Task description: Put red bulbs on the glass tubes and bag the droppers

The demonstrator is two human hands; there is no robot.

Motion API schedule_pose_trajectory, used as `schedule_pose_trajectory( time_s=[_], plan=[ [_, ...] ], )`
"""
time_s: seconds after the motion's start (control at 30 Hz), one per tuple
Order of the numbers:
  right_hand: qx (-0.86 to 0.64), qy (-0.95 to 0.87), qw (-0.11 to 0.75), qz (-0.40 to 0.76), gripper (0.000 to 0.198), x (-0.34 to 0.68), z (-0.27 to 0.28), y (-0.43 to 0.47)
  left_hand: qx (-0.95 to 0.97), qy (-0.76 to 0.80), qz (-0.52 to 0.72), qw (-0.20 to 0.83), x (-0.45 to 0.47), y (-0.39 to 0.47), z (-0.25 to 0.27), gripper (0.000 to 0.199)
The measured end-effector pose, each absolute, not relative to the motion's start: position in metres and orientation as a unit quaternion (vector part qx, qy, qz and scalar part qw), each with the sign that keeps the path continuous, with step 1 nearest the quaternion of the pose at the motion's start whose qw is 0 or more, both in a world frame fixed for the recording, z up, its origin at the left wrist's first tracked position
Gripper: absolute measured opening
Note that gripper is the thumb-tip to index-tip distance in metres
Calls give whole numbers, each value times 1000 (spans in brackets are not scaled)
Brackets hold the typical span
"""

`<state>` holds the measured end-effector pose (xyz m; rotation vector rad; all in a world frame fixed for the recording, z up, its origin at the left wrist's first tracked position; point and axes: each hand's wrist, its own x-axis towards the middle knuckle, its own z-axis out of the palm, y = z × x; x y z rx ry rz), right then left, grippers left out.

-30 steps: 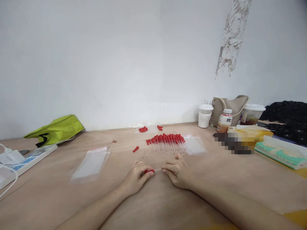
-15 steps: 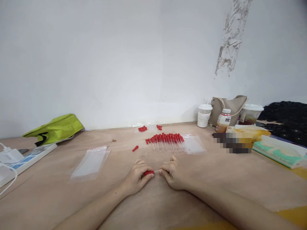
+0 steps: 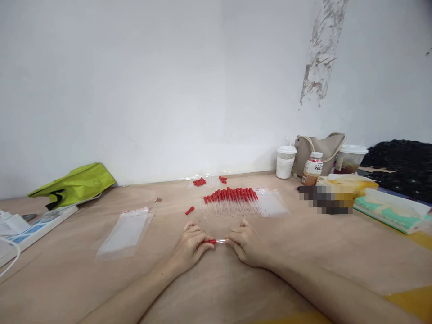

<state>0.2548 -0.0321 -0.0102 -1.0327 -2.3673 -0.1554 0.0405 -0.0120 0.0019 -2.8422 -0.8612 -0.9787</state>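
Note:
My left hand is closed, pinching a red rubber bulb between thumb and fingers. Into the bulb's right end runs a clear glass dropper tube, and my right hand grips its other end, hiding the rest. Just beyond the hands lies a row of droppers with red bulbs pointing away and thin clear tubes toward me. One loose red bulb rests to the left of that row. Farther back, more red bulbs sit in a small heap on clear plastic.
Clear zip bags lie left and right of the droppers. At left are a power strip and a green bag. Cups, a bottle, a grey bag and a tissue pack stand at right.
More of the clear tube shows between my hands, and less of the red bulb shows at my left fingertips. My hands have moved slightly apart; the view has shifted a little.

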Motion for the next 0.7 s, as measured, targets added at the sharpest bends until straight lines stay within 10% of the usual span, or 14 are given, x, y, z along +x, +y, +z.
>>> schedule_pose_trajectory(
  time_s=[0.7],
  plan=[
    [-377, -892, 248, 44, 30, 258, -8, -35, -916, -234, -324, 28, 39, -11, -5, 15]
  ],
)
